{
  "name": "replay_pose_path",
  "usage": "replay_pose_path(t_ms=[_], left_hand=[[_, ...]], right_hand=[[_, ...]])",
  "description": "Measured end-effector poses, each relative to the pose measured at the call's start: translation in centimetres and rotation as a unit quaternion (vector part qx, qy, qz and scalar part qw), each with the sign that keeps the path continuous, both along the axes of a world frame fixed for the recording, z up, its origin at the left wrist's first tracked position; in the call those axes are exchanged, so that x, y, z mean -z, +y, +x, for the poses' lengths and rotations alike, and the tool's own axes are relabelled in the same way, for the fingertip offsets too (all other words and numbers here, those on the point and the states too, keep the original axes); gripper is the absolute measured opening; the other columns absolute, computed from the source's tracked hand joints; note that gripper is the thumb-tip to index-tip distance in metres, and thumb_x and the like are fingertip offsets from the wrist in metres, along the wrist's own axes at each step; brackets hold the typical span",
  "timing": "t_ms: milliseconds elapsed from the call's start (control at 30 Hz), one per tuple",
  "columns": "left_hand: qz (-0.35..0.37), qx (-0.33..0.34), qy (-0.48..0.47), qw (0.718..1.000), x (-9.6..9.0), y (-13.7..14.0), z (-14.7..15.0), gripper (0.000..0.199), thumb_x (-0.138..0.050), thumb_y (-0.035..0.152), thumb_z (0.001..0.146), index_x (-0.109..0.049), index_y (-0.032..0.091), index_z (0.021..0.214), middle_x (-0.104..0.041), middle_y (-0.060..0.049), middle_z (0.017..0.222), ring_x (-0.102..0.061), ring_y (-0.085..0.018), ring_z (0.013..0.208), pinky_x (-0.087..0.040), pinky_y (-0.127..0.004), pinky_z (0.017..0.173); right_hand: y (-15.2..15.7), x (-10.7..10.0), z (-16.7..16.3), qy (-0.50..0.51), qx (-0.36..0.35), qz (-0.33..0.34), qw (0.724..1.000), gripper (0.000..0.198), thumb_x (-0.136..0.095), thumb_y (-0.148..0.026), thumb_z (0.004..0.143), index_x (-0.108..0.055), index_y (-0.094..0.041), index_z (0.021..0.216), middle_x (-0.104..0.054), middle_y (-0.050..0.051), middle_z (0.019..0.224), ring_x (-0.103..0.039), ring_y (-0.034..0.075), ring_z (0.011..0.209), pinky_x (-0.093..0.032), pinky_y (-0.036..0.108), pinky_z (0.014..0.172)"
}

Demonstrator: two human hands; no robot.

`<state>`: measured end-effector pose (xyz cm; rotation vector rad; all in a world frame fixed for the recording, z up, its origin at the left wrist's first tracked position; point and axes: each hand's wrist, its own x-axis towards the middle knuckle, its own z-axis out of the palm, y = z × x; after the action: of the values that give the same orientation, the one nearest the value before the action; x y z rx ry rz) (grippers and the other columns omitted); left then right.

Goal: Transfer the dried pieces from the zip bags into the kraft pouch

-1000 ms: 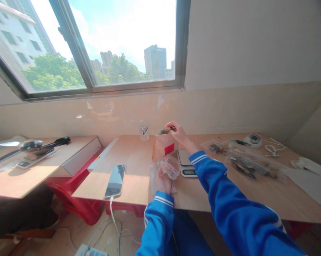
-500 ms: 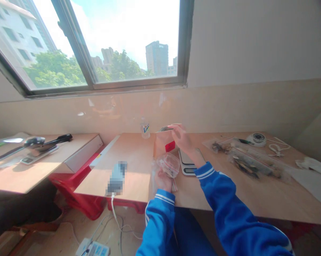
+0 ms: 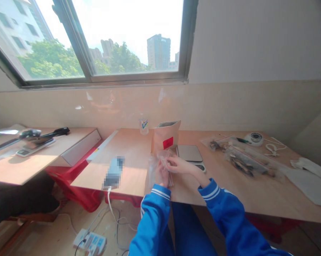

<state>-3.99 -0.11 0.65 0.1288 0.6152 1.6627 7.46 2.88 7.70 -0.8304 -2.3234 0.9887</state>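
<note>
Near the table's front edge, my left hand (image 3: 162, 174) is closed around a clear plastic bag (image 3: 164, 155). My right hand (image 3: 176, 165) is at the bag's mouth, its thumb and fingers bent together on the plastic. What lies inside the bag is too hazy to make out. Just behind the hands stands a brown paper pouch (image 3: 160, 137), upright with its top open and a red label on the front. A flat kitchen scale (image 3: 189, 153) lies right of the pouch, partly covered by my right wrist.
On the right are clear zip bags of dried pieces (image 3: 243, 163), a white dome camera (image 3: 256, 138) and a white cord (image 3: 274, 148). A plastic bottle (image 3: 143, 127) stands behind. To the left lies a blurred-out phone (image 3: 114, 173) on a cable; a power strip (image 3: 90, 243) sits on the floor.
My right hand has come down from the paper pouch's open top to the plastic bag in my left hand. The pouch now stands by itself. The view has tilted slightly downward.
</note>
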Motion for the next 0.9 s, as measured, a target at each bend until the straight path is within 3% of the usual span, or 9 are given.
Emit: replay_pose_path(t_ms=[167, 333, 467, 567, 700, 900], left_hand=[[0.03, 0.016, 0.02, 0.999, 0.2, 0.3, 0.2, 0.024, -0.05, 0.012, 0.086, -0.07, 0.021, 0.096, -0.071, -0.006, 0.107, -0.065, -0.019, 0.106, -0.044, -0.034, 0.104], [0.027, 0.018, 0.071, 0.997, 0.8, 0.5, 0.4, 0.018, -0.054, 0.018, 0.086, -0.072, 0.019, 0.088, -0.073, -0.007, 0.098, -0.068, -0.02, 0.096, -0.046, -0.036, 0.101], [0.024, -0.005, 0.124, 0.992, 0.8, 0.6, 0.5, 0.017, -0.053, 0.018, 0.085, -0.07, 0.019, 0.087, -0.073, -0.005, 0.092, -0.068, -0.017, 0.09, -0.049, -0.033, 0.096], [0.017, -0.025, 0.136, 0.99, 0.7, 0.5, 0.5, 0.016, -0.052, 0.014, 0.085, -0.067, 0.019, 0.08, -0.072, -0.003, 0.087, -0.068, -0.014, 0.085, -0.05, -0.029, 0.092], [0.004, -0.022, 0.121, 0.992, 0.4, 0.3, 0.4, 0.017, -0.052, 0.014, 0.086, -0.065, 0.021, 0.077, -0.07, -0.001, 0.081, -0.067, -0.013, 0.081, -0.051, -0.026, 0.084], [-0.024, -0.019, 0.075, 0.997, -0.4, 0.0, 0.4, 0.022, -0.05, 0.013, 0.088, -0.065, 0.022, 0.074, -0.069, 0.0, 0.078, -0.065, -0.011, 0.069, -0.052, -0.023, 0.069]], right_hand=[[-0.3, 1.7, 0.2, 0.064, 0.028, -0.059, 0.996, 0.028, -0.053, -0.04, 0.088, -0.065, -0.019, 0.101, -0.067, 0.006, 0.097, -0.06, 0.019, 0.085, -0.051, 0.032, 0.078], [-0.5, 3.4, 0.5, 0.166, 0.095, -0.138, 0.972, 0.038, -0.059, -0.049, 0.083, -0.062, -0.02, 0.108, -0.065, 0.011, 0.114, -0.062, 0.023, 0.102, -0.05, 0.037, 0.089], [-0.8, 4.1, -0.3, 0.247, 0.107, -0.182, 0.946, 0.039, -0.069, -0.048, 0.075, -0.06, -0.023, 0.104, -0.068, 0.009, 0.105, -0.065, 0.022, 0.093, -0.052, 0.037, 0.084], [-0.9, 4.4, -1.2, 0.269, 0.11, -0.175, 0.941, 0.035, -0.071, -0.043, 0.075, -0.059, -0.024, 0.101, -0.068, 0.005, 0.096, -0.066, 0.018, 0.084, -0.053, 0.033, 0.078], [-0.7, 4.8, -1.5, 0.293, 0.149, -0.163, 0.93, 0.03, -0.072, -0.04, 0.072, -0.059, -0.022, 0.092, -0.067, 0.002, 0.088, -0.064, 0.016, 0.077, -0.051, 0.03, 0.071], [-0.4, 5.6, -0.9, 0.359, 0.222, -0.203, 0.884, 0.04, -0.077, -0.039, 0.064, -0.057, -0.022, 0.094, -0.068, 0.003, 0.091, -0.063, 0.018, 0.082, -0.051, 0.032, 0.076]])
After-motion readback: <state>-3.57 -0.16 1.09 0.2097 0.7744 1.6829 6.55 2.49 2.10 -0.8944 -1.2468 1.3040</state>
